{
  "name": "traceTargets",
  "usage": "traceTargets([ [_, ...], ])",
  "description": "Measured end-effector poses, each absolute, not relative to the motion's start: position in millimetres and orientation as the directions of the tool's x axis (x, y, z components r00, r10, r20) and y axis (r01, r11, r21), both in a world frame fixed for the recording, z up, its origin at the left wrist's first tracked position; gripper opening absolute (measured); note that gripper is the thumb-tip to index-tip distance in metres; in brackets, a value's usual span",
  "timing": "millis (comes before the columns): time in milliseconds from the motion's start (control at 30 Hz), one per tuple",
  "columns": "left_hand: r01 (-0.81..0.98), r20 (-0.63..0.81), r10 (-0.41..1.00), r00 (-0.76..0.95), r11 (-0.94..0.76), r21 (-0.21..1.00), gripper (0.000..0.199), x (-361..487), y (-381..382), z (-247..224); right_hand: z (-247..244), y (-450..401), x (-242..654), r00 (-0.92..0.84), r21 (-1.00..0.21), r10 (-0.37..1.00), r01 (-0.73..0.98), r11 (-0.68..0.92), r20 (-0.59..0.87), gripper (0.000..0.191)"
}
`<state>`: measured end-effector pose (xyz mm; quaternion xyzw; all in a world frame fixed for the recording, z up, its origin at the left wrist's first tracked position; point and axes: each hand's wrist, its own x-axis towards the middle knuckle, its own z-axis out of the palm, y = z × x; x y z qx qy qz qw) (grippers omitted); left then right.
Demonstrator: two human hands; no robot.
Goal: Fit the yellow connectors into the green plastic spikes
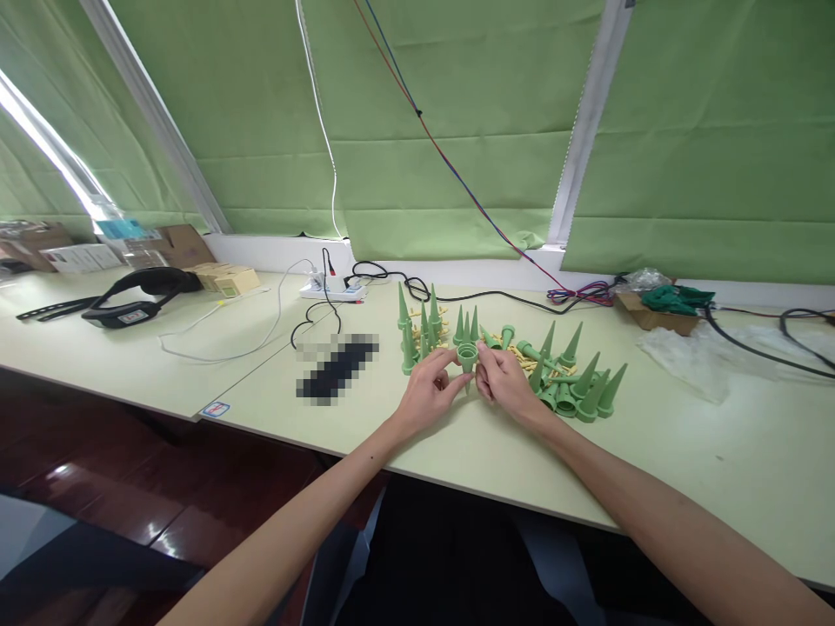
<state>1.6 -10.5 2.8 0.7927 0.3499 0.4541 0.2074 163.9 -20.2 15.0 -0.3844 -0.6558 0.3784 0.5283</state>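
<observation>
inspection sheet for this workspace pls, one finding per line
surface: pale table, seam at left; spills, nothing seen
job's things: green cones, some upright, some lying; yellow pieces among them
clutter: black headset, small boxes, plastic film
grip: left hand holds one cone tip down, right hand beside its rim
cables: black cable behind cones, white cable at left
surroundings: green blinds behind

We observe both bare forearms extended forward, left hand [430,389] and right hand [505,380] close together, fingers curled, thumbs and index fingers pinching.
</observation>
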Motion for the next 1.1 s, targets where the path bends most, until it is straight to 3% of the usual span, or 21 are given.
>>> traceTargets([
  [233,0.379,0.571,0.743,0.349,-0.669,0.639,0.028,3,-11,3,16,-20,163,-0.132,-0.903,0.906,0.108,0.417,0.403,0.065],
  [467,0.407,0.501,0.814,0.295,-0.581,0.705,0.029,6,-15,10,15,-17,165,-0.073,-0.899,0.899,0.052,0.435,0.431,0.057],
  [600,0.376,0.445,0.851,0.281,-0.524,0.765,0.052,4,-14,9,13,-16,166,-0.11,-0.888,0.888,0.07,0.455,0.446,0.054],
  [733,0.287,0.358,0.883,0.302,-0.443,0.85,0.059,2,-13,5,12,-18,166,-0.203,-0.862,0.865,0.132,0.489,0.46,0.052],
  [1100,0.377,0.451,0.805,0.387,-0.584,0.719,0.05,1,-18,13,8,-14,166,-0.193,-0.866,0.873,0.149,0.477,0.447,0.046],
])
